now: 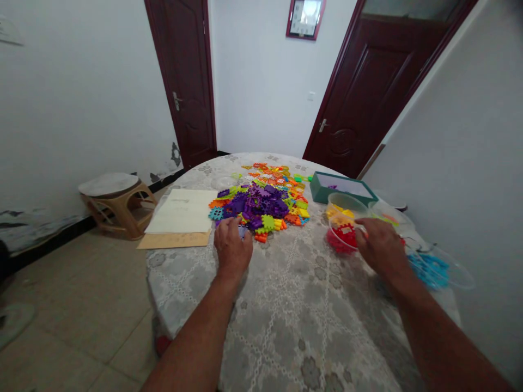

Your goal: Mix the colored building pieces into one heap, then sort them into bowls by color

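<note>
My left hand (232, 245) rests at the near edge of a mixed pile of plastic building pieces (261, 202), mostly purple. Its fingers are curled, and a pale lilac piece (243, 231) shows beside them. What lies under the fingertips is hidden. At the right, my right hand (384, 242) has its fingers bent together at the rim of a clear tub with red pieces (342, 239). Whatever these fingers hold is too small or covered to name. Behind the red tub stands a clear tub with yellow pieces (341, 212).
A tub of blue pieces (431, 269) stands near the right edge. A green box (343, 188) lies behind the tubs. Paper sheets (182, 212) lie on the left of the round table, whose cloth (286, 316) is patterned. A stool (122, 207) stands left of it.
</note>
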Motion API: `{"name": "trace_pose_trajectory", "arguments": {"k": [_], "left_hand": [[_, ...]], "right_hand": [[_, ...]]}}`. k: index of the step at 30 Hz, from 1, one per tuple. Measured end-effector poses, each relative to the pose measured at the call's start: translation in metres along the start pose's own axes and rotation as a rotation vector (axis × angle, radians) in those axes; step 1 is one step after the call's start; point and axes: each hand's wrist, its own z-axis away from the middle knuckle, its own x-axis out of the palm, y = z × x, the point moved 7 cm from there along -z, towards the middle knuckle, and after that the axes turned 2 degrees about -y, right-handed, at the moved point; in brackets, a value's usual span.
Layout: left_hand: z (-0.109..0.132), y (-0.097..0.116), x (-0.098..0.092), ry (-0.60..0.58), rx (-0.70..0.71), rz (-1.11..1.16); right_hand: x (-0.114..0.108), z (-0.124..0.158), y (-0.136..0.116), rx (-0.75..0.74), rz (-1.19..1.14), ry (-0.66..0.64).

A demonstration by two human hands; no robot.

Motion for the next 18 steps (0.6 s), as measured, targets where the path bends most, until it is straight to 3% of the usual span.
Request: {"name": "trace_pose_trajectory", "arguments": {"k": [4, 7, 10, 14, 18], "left_hand": [[0.0, -0.007, 0.002, -0.002, -0.026, -0.035], [-0.001, -0.014, 0.003, -0.001, -0.049, -0.077], [-0.004, -0.019, 0.003, 0.007, -0.044, -0.113], [-0.005, -0.024, 0.005, 0.009, -0.024, -0.138], [-0.005, -0.033, 0.008, -0.012, -0.055, -0.215]], "right_hand": [[0.041, 0.002, -0.103, -0.14, -0.372, -0.11], [0.08, -0.006, -0.149, -0.13, -0.45, -0.126], [0.113, -0.026, -0.152, 0.016, -0.397, -0.05], [0.139, -0.051, -0.126, 0.24, -0.309, 0.058], [0.159, -0.063, -0.105, 0.38, -0.244, -0.02]]}}
